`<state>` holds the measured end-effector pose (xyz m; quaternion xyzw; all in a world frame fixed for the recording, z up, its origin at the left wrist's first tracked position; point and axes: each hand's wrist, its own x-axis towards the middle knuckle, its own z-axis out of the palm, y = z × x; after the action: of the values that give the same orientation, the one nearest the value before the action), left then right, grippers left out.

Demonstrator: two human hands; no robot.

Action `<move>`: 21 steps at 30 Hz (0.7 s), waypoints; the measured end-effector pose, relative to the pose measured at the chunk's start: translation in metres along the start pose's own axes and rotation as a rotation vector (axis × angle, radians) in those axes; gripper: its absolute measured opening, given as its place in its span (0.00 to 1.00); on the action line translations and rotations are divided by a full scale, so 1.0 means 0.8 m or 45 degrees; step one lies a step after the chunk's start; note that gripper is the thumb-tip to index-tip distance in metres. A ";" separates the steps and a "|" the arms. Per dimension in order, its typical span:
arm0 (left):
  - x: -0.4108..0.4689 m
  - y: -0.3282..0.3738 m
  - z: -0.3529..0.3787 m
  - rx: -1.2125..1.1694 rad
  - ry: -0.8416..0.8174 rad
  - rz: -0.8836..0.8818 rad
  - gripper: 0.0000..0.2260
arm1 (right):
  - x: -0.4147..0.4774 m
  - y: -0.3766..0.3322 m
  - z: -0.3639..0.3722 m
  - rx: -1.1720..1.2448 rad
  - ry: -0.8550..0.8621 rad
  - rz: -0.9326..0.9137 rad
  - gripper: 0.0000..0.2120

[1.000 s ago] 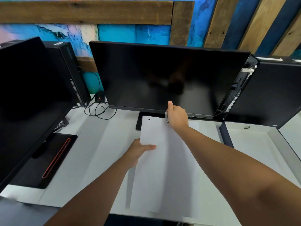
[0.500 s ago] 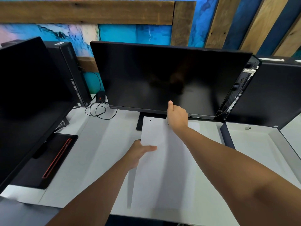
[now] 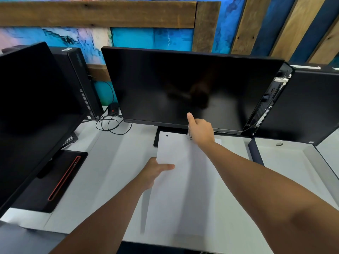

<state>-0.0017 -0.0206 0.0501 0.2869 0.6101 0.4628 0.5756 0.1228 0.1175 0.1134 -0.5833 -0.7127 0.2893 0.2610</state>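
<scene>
A white sheet of paper [image 3: 183, 180] lies lengthwise on the white desk [image 3: 110, 162], in front of the middle monitor [image 3: 183, 85]. My left hand [image 3: 156, 171] grips the paper's left edge, thumb on top. My right hand [image 3: 200, 132] is at the paper's far edge with its fingers curled round a small clear object [image 3: 189, 132] and its thumb pointing up against the monitor's lower bezel. What the clear object is cannot be made out. A small dark dot marks the paper's far left corner.
A second dark monitor [image 3: 27, 107] with a black base [image 3: 55, 180] stands at the left. Black computer towers stand at the back left [image 3: 80, 79] and right [image 3: 302, 103]. Loose black cables [image 3: 111, 123] lie behind. A dark divider [image 3: 255, 153] edges the neighbouring desk on the right.
</scene>
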 end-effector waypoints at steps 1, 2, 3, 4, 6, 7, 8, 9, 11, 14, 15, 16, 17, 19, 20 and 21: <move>0.000 -0.001 0.000 0.000 0.000 -0.004 0.09 | 0.001 0.001 -0.003 -0.002 0.000 0.006 0.27; 0.001 -0.001 0.000 -0.001 -0.001 -0.006 0.08 | 0.002 0.004 -0.005 -0.008 0.002 0.015 0.27; 0.001 -0.001 0.001 0.000 -0.002 -0.008 0.08 | 0.002 0.006 -0.008 -0.014 0.005 0.025 0.28; 0.001 -0.002 0.001 0.004 -0.004 -0.008 0.08 | 0.003 0.009 -0.011 -0.017 0.006 0.034 0.28; 0.001 -0.003 0.001 0.011 -0.007 -0.009 0.08 | 0.003 0.015 -0.015 -0.016 0.007 0.042 0.28; 0.001 -0.003 0.001 0.011 -0.009 -0.007 0.08 | 0.003 0.018 -0.017 -0.012 0.007 0.049 0.28; 0.001 -0.004 0.000 0.011 -0.008 -0.003 0.09 | 0.004 0.022 -0.019 -0.004 0.009 0.055 0.28; 0.001 -0.004 0.000 0.012 -0.009 -0.001 0.09 | 0.004 0.026 -0.021 0.003 0.014 0.058 0.28; 0.002 -0.005 -0.001 0.013 -0.010 -0.003 0.09 | 0.005 0.034 -0.025 0.011 0.015 0.064 0.28; 0.003 -0.006 -0.001 0.019 -0.007 -0.002 0.08 | 0.004 0.044 -0.030 0.007 0.017 0.067 0.27; 0.003 -0.006 -0.001 0.017 -0.006 -0.002 0.08 | 0.004 0.046 -0.031 0.005 0.019 0.069 0.27; 0.002 -0.007 0.000 0.015 -0.005 -0.002 0.08 | 0.004 0.049 -0.033 0.005 0.021 0.074 0.27; 0.002 -0.006 0.000 0.015 0.000 -0.006 0.08 | 0.003 0.051 -0.035 0.005 0.024 0.078 0.27; 0.001 -0.006 -0.001 0.011 0.013 -0.013 0.08 | 0.003 0.055 -0.039 0.007 0.030 0.083 0.27; 0.001 -0.006 -0.002 0.008 0.017 -0.014 0.08 | 0.002 0.056 -0.041 0.009 0.033 0.085 0.27; 0.000 -0.006 -0.002 0.006 0.021 -0.014 0.09 | 0.002 0.058 -0.042 0.013 0.038 0.087 0.27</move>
<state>-0.0027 -0.0227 0.0458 0.2809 0.6175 0.4605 0.5724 0.1780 0.1297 0.1037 -0.6104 -0.6868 0.2929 0.2644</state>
